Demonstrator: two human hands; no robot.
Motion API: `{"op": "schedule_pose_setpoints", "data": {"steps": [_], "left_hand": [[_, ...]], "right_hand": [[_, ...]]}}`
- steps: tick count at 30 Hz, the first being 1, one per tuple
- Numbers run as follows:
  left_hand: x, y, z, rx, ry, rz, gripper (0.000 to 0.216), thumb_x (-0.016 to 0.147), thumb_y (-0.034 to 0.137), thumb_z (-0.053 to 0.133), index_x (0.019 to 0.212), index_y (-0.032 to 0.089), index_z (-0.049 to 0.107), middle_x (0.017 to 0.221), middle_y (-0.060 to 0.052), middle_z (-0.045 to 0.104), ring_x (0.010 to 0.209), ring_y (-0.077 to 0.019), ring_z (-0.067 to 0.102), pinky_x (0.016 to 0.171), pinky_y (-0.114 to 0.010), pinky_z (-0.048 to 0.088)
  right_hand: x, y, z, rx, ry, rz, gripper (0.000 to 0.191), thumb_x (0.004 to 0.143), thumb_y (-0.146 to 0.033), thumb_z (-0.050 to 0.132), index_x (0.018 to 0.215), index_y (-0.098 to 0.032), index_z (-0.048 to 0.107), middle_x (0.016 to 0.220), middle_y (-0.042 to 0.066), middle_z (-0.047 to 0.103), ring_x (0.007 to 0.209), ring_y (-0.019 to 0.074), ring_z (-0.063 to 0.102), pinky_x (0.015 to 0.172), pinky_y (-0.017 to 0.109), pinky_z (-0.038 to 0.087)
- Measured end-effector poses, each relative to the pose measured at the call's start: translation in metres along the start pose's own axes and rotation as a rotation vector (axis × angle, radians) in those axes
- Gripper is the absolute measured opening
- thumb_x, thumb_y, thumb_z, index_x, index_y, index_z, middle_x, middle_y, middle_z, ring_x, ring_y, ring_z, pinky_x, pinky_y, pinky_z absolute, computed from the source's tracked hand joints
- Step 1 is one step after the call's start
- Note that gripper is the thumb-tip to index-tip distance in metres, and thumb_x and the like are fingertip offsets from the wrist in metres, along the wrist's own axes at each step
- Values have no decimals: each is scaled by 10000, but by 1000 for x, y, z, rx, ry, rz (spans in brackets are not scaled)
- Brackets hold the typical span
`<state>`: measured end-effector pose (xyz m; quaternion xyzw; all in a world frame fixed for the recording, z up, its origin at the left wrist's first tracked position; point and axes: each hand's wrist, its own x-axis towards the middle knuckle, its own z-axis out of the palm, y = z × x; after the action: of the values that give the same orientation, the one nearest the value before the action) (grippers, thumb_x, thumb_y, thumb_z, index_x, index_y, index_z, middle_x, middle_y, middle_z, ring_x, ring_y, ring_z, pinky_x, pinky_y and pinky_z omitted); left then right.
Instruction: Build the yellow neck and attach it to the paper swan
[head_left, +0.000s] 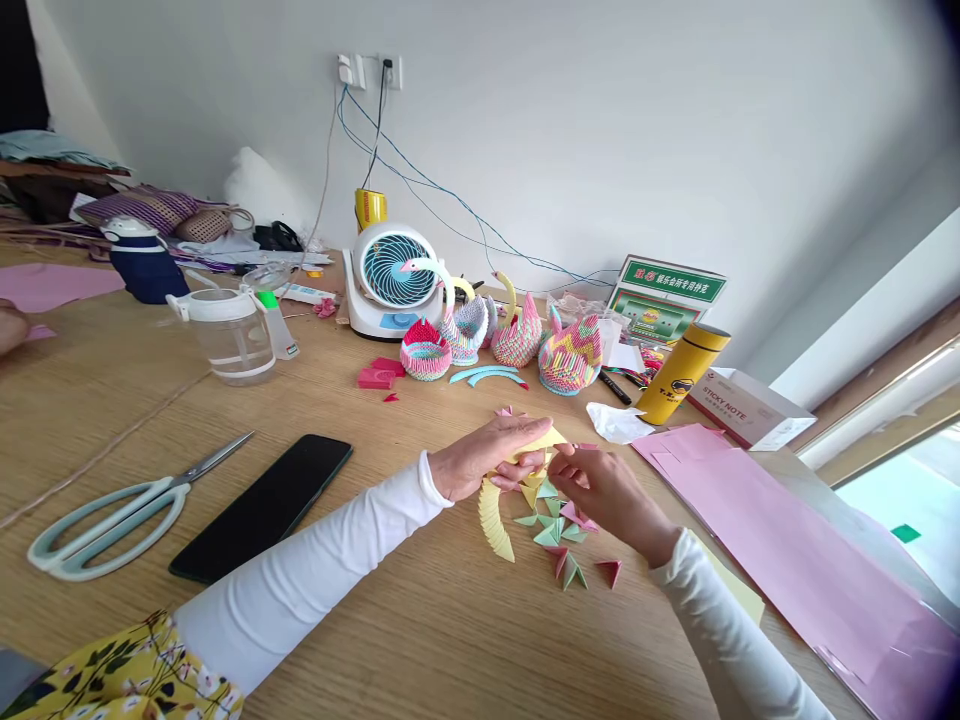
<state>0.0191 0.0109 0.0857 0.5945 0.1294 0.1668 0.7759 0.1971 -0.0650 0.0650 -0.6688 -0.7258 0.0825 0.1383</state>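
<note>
I log: left hand [491,455] clamped on yellow strip [495,522] | right hand [607,490] pinching, load unclear | risk: unsupported 6-o'clock tail unlinks

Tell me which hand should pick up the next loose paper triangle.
Right, probably. The right hand sits just above the loose triangles, while the left hand is occupied gripping the yellow curved strip.

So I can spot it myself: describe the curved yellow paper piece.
On the wooden table, find the two white-sleeved arms meeting near its middle. From the left hand hangs a curved yellow strip of stacked folds. Unlike the loose pink and green triangles beside it, it is one long arc.
</note>
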Motion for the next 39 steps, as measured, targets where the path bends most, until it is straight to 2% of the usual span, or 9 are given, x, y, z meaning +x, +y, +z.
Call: {"op": "schedule_pose_setpoints", "data": {"steps": [4,8,13,19,22,24,31,34,39], "left_hand": [[-2,2,0,0,18,14,416,897,546,523,970,145,608,635,73,316,451,-27,141,412,-205,77],[-1,3,-1,29,32,16,411,913,529,502,1002,142,606,639,70,306,464,-33,145,423,-197,75],[0,2,-2,43,47,-2,420,911,533,494,1041,145,590,622,78,311,451,-33,144,415,-184,83],[-1,3,-1,99,161,48,391,859,504,599,956,125,611,619,82,347,433,-7,187,403,-164,120],[-2,1,0,123,288,28,400,773,447,717,1009,151,588,759,25,532,499,-20,418,439,-151,248],[-1,0,2,98,294,19,470,724,427,765,1055,153,575,840,-13,582,605,-57,523,468,-156,291],[0,-8,11,63,302,88,436,697,394,795,966,133,573,745,23,555,550,-37,432,433,-167,209],[0,-9,12,68,280,136,412,702,392,792,932,126,577,710,30,548,533,-35,413,438,-177,215],[-2,-4,12,-6,232,151,374,700,361,803,876,119,579,680,50,519,513,-14,378,472,-187,235]], "right_hand": [[-4,1,-5,-4,13,2,200,934,-225,469,878,-207,660,807,29,736,725,180,687,638,262,446],[-4,-8,21,-70,-14,7,163,910,-321,551,916,-207,668,810,59,745,767,245,693,726,333,428],[2,-10,39,-71,-12,17,151,805,-104,586,898,-201,656,795,56,745,788,263,696,811,382,399],[2,5,2,152,65,-21,131,883,-155,502,970,-203,586,861,28,720,775,167,690,696,271,480],[-3,11,-16,545,175,-81,113,909,-269,519,982,-188,546,837,39,691,798,183,696,703,296,521],[-6,11,-22,678,230,-97,176,909,-334,545,1001,-184,536,829,38,678,786,188,695,704,312,532],[-12,-8,-24,592,312,-118,178,901,-310,553,1030,-194,511,807,40,684,756,196,686,649,312,526],[-14,-15,-27,611,284,-151,126,910,-276,536,1014,-206,524,815,37,698,763,188,685,676,314,529],[-18,-16,-33,933,92,-169,238,968,-361,497,1142,-205,542,887,56,705,838,190,668,711,311,527]]}}
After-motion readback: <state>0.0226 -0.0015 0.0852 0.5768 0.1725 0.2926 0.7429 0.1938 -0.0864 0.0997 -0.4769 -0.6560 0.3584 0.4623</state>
